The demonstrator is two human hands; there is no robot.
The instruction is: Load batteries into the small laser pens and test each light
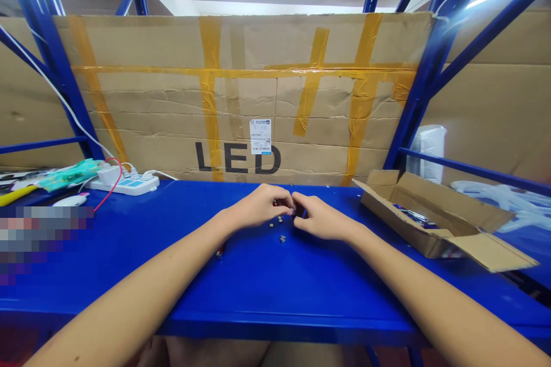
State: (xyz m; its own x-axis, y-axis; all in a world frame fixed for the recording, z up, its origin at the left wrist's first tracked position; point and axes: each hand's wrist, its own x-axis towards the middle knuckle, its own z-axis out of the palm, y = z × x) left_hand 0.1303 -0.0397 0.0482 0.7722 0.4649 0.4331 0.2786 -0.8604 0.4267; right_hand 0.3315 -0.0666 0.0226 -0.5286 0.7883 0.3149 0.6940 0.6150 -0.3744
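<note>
My left hand [266, 205] is closed in a pinch over the middle of the blue table [241, 289]. A small red piece [276, 203] shows between its thumb and fingers; its kind is too small to make out. My right hand [323, 217] meets it fingertip to fingertip, with thumb and fingers curled in. At the meeting fingertips is a tiny shiny metal part [293, 212], and I cannot tell which hand grips it. Several small metal pieces [283, 238] lie below the hands. Another slim red piece with a metal end [220, 251] lies beside my left forearm.
On the right stands an open cardboard box [400, 223] holding metal and blue items. A white power strip [133, 183] with a red cable sits back left, near a green packet [71, 174]. A large cardboard panel [172, 109] and blue rack posts [415, 97] bound the back.
</note>
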